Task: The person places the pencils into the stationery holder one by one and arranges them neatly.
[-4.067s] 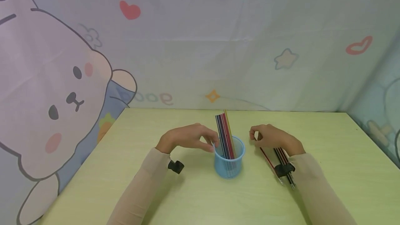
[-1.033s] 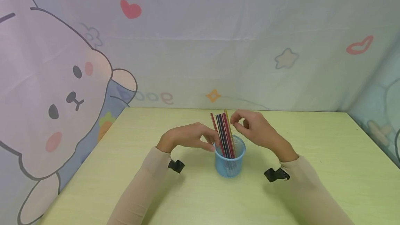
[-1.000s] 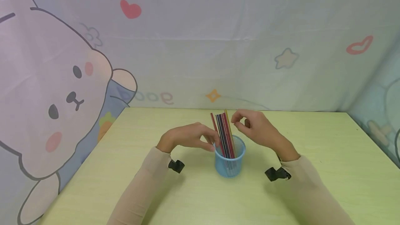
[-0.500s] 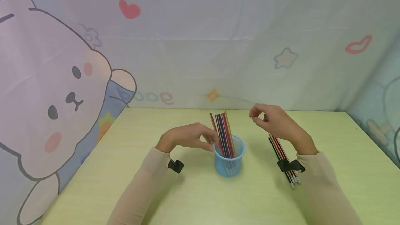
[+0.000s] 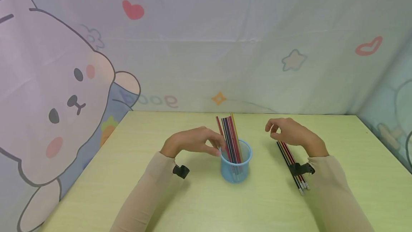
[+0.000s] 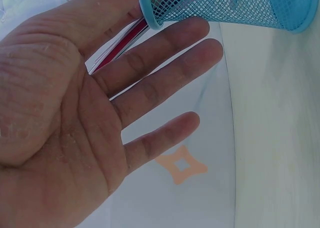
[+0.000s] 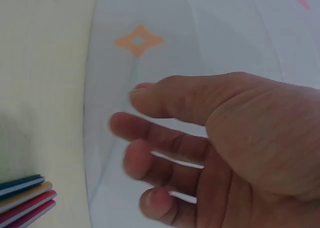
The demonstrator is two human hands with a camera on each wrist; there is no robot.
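Note:
A blue mesh cup (image 5: 236,169) stands mid-table with several coloured pencils (image 5: 229,135) upright in it. My left hand (image 5: 196,140) rests beside it, fingertips against the rim. In the left wrist view the left hand (image 6: 100,113) lies with straight fingers along the cup (image 6: 235,5). My right hand (image 5: 291,135) hovers to the right of the cup with loosely curled fingers and holds nothing. It is just above a row of loose pencils (image 5: 291,162) lying on the table. In the right wrist view the right hand (image 7: 210,138) is blurred, with pencil ends (image 7: 25,198) at lower left.
The pale green table (image 5: 193,203) meets a printed cloth backdrop (image 5: 206,46) at its far edge and on both sides. Black wrist camera mounts (image 5: 181,171) sit under each forearm.
My right hand left the pencil tops at the cup, swung right and dropped over the loose pencils. The cup holds one more red pencil than at first. The left hand stayed put.

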